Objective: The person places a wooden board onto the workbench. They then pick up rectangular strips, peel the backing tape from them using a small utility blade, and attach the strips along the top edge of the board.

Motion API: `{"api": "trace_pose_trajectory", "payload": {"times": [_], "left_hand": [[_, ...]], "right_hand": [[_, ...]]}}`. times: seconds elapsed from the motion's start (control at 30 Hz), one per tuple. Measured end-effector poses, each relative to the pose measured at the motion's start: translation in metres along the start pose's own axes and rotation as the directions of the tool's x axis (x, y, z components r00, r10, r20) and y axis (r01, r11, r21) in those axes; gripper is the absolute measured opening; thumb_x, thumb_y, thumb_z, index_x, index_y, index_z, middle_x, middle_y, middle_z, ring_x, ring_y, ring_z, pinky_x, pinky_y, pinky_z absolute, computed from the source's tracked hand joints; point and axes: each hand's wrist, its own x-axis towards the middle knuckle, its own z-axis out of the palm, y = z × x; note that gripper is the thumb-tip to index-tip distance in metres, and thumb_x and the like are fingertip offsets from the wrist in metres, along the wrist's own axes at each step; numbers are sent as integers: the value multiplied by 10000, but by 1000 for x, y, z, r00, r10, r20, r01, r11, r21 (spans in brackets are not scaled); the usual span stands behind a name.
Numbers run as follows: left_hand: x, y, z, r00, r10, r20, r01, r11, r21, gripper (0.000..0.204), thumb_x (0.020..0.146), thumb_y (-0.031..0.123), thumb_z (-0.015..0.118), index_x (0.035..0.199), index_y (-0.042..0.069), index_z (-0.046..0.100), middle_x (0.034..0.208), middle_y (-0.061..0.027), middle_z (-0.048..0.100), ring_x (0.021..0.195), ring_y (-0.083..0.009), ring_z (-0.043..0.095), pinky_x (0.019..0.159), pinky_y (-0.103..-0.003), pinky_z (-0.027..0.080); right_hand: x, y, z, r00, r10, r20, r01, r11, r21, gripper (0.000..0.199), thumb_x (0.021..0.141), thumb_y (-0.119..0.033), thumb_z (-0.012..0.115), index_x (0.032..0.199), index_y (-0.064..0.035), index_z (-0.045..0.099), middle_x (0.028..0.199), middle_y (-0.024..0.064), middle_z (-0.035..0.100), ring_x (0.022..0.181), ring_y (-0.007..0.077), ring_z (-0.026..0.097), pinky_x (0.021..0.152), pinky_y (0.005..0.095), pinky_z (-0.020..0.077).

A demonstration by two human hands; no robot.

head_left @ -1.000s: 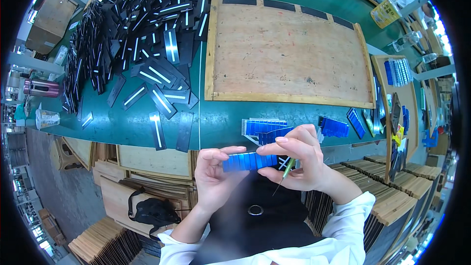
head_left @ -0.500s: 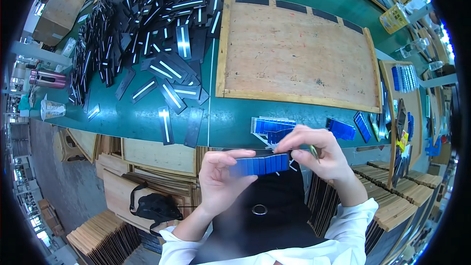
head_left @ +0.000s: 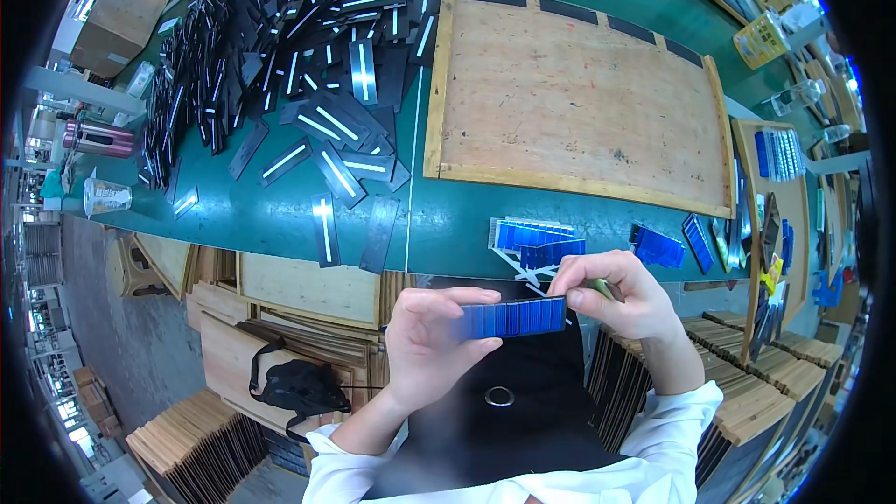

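Factory workshop: green workbench (head_left: pixel 280 215), piled black strips (head_left: pixel 280 56).

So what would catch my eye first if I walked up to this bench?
Probably the big heap of black strips with pale centre lines, spread over the far left of the green table. Beside it lies a bare wooden board. Nearer, the left hand and right hand hold a narrow blue strip between them.
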Motion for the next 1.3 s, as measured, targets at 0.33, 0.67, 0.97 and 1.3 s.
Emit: {"api": "trace_pose_trajectory", "payload": {"times": [0.33, 0.67, 0.97, 1.3], "left_hand": [[-1, 1, 1, 998, 44, 37, -46, 997, 61, 562, 783, -94, 750, 1166, 101, 387, 1182, -236, 585, 1098, -249, 622, 893, -345, 566], [-1, 6, 6, 1000, 30, -1, -30, 999, 27, 586, 748, -144, 738, 1184, 74, 413, 1170, -223, 601, 1125, -319, 622, 942, -450, 533], [5, 9, 4, 1000, 14, 15, -15, 997, 69, 662, 767, -116, 740, 1258, 95, 350, 1252, -228, 532, 1111, -250, 605, 891, -364, 559], [10, 16, 5, 964, -175, -201, 155, 982, -109, 248, 911, -58, 611, 1143, -30, 528, 1123, -106, 510, 999, -174, 603, 844, -343, 594]], "right_hand": [[5, -20, 15, 944, -236, -233, 79, 841, -535, 315, 867, -34, 639, 1179, -15, 605, 954, 110, 672, 881, 288, 631, 813, 361, 470], [15, -21, 30, 932, -316, -179, 77, 654, -753, 503, 717, -165, 814, 1122, -43, 543, 940, 97, 578, 889, 278, 551, 803, 373, 419], [15, -17, 14, 975, 119, -186, -156, 968, -198, 110, 814, -111, 769, 808, -20, 707, 697, 77, 669, 617, 152, 613, 580, 262, 458], [14, -11, 20, 938, -238, -252, 107, 890, -443, 92, 761, -77, 805, 762, -42, 720, 665, 59, 660, 569, 143, 592, 544, 262, 446]]}}
